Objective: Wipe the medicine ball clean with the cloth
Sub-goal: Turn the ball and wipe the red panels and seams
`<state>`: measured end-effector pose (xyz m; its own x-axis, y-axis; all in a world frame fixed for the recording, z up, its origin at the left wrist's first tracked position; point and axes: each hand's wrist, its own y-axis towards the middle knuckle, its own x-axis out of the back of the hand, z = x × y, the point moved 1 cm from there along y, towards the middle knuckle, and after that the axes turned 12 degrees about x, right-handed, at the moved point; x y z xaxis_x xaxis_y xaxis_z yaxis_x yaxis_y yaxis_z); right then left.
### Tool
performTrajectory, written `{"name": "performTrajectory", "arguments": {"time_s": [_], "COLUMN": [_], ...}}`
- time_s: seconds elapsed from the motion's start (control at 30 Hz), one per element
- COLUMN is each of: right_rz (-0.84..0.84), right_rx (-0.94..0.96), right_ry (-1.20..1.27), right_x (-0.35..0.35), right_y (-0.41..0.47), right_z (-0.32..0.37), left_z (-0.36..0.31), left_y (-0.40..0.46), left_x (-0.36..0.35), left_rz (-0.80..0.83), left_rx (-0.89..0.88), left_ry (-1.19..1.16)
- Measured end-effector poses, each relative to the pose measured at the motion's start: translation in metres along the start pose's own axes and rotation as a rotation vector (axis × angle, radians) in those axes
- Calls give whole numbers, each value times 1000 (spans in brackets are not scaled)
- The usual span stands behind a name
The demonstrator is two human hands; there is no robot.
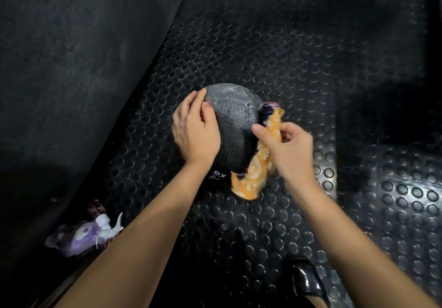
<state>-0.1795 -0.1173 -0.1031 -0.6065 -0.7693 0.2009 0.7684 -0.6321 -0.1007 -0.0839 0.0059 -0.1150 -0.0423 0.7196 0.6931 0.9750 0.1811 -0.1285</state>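
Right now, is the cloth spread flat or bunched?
Bunched. The orange patterned cloth is a crumpled strip pinched in the right hand, against the medicine ball's right side, with its lower end hanging loose.

1. We take this for a gym: black studded rubber flooring [299,73] covers the ground.
2. We see a weight-marked medicine ball [233,126], and smooth dark matting [71,56] far left.

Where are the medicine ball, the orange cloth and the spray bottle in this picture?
medicine ball [233,114]: head view, on its grey textured top.
orange cloth [253,176]: head view, on the hanging lower part.
spray bottle [83,236]: head view, on its purple body, lying on the floor.
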Motion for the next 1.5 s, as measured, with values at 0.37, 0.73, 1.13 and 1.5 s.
{"name": "performTrajectory", "arguments": {"time_s": [0.37,0.73,1.13,1.5], "right_rz": [122,131,131,26], "right_rx": [250,286,558,432], "right_ry": [-129,-383,-721,-687], "right_x": [-2,16,1,-2], "right_y": [-4,-12,-9,6], "right_z": [-14,-9,-4,1], "left_z": [3,-1,-2,-5], "left_y": [4,15,1,-2], "left_x": [4,5,-4,0], "left_rz": [-1,106,40,36], "left_rx": [11,-137,-128,-59], "left_ry": [-11,112,106,54]}}
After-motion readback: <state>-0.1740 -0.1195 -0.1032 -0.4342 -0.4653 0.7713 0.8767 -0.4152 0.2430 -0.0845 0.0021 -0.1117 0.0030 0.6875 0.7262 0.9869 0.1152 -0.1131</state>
